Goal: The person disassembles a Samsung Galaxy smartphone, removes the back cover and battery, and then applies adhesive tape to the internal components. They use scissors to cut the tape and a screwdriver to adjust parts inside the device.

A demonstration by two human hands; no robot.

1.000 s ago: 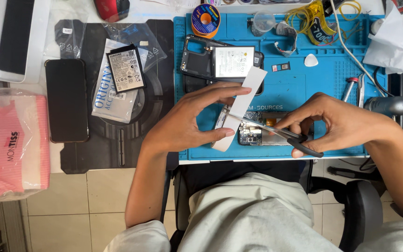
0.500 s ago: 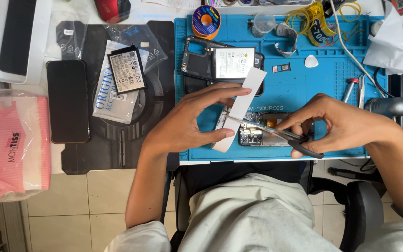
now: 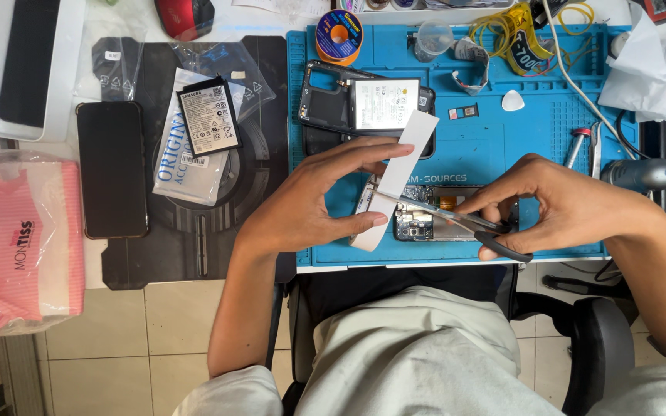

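Left hand (image 3: 306, 204) pinching white strip (image 3: 396, 176) slanted upward-right; right hand (image 3: 560, 204) closed on scissors (image 3: 456, 222) meeting its lower part crosswise.

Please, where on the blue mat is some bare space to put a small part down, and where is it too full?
Bare: the middle of the blue silicone mat, between the opened black phone with silver battery, the white triangular pick and the right hand with black-handled scissors. Crowded: the mat's top edge around the orange solder spool and yellow cables.
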